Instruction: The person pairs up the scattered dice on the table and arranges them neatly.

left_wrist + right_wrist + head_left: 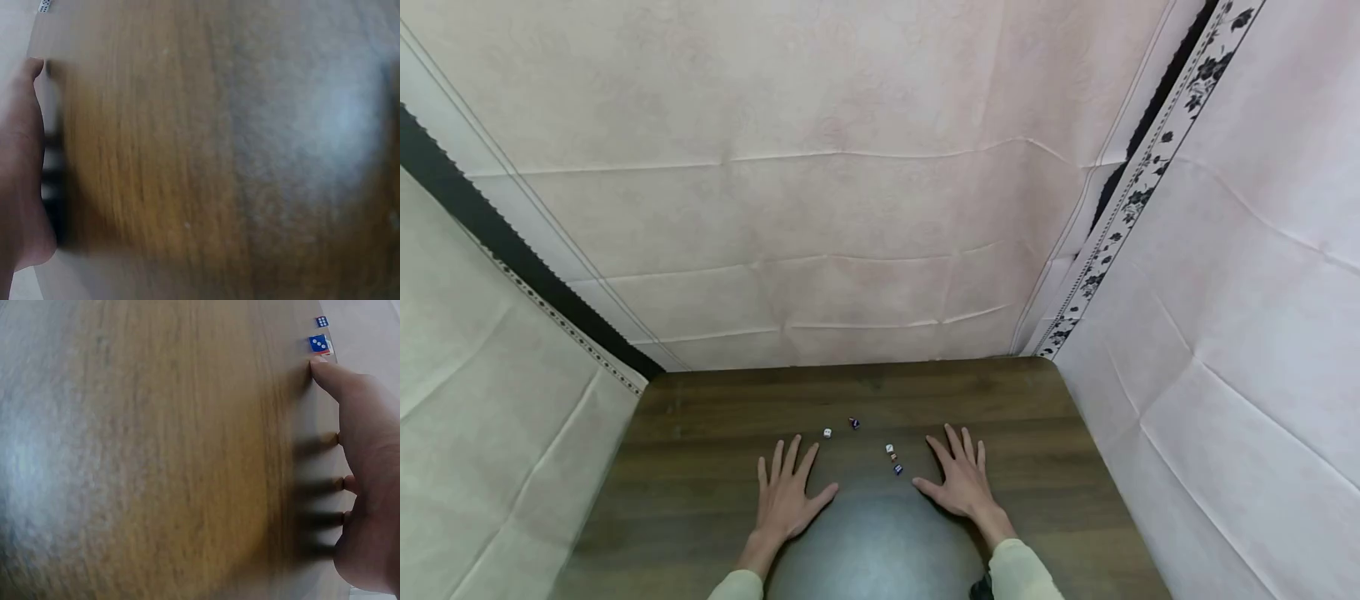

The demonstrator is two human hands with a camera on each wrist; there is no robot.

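Several small dice lie between and just ahead of two spread hands on a wooden table. My left hand (787,500) has straight, fanned fingers, palm down, holding nothing. A white die (827,432) and a dark blue die (853,423) lie beyond its fingertips. My right hand (961,479) is likewise spread, its thumb pointing toward a blue die (898,469). By that die are a small orange-brown die (893,457) and a white die (889,448). In the right wrist view, a blue die (319,343) appears close beside the thumb tip; contact is unclear.
The brown wooden table (700,467) has a glossy reflection at its near middle. Pale cloth hangs behind it (850,208), with further cloth panels at left (490,400) and right (1240,333). Light sleeves cover both forearms.
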